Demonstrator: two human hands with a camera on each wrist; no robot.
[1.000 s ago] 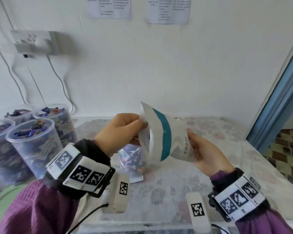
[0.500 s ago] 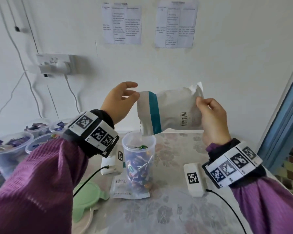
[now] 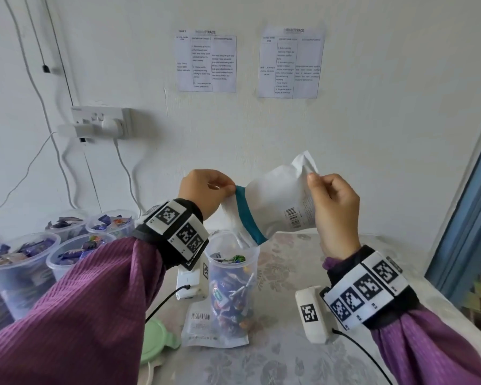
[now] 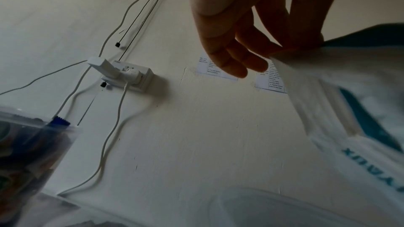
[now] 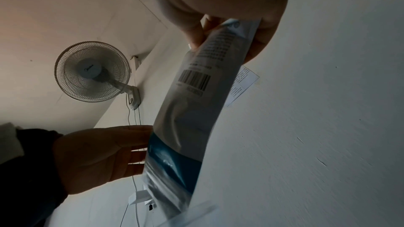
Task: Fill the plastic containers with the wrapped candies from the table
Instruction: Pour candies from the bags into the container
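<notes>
Both hands hold the white pouch [image 3: 275,201] at centre frame: left hand [image 3: 203,190] pinches its open teal edge, right hand [image 3: 333,212] grips the raised bottom. Its mouth dips into the clear container [image 3: 231,284] below centre. Tipped too steeply, candies [image 3: 228,295] could overshoot the rim or topple the tall container.

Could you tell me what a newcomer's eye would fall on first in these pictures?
Probably the white bag with a teal band, held tilted at centre by the left hand and right hand, mouth down over a clear container of wrapped candies. Filled containers crowd the table's left.
</notes>
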